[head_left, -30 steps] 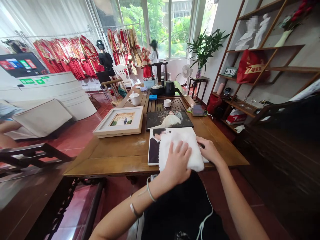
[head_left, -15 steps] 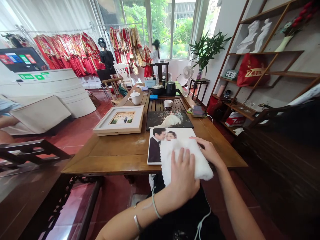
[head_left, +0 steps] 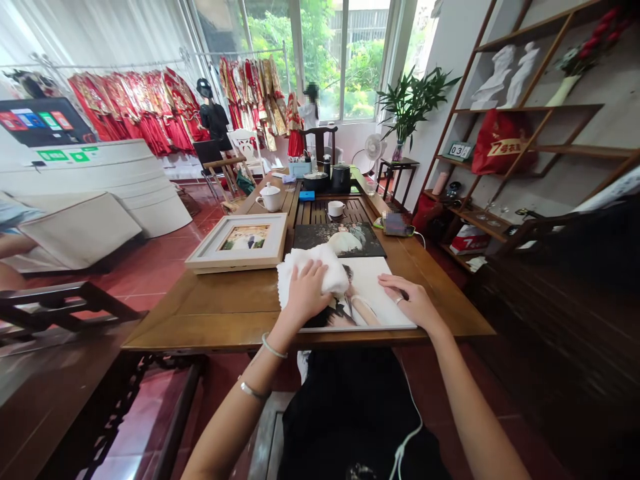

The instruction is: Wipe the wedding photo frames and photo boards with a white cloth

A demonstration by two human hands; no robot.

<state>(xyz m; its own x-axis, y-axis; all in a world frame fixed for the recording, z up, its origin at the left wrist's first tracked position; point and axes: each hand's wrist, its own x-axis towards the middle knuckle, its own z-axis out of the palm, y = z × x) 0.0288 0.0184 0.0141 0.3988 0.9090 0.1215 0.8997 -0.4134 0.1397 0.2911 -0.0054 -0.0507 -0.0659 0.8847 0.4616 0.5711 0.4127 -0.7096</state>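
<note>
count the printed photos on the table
3: framed photo at left, dark photo near the middle, pale photo in front of it, partly under the white cloth. Others underneath could be hidden.

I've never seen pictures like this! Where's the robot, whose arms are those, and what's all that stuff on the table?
There's no robot here. Those are a person's own bare arms, and the camera sits on their head, looking forward and down. So you see almost what they see.

The left hand lies on a white cloth, partly over the nearest photo. It's hard to tell whether the fingers pinch the cloth. The right hand rests at that photo's right side.

Also on the wooden table are a dark photo just behind, a framed photo to the left, and a lidded cup farther back.
</note>
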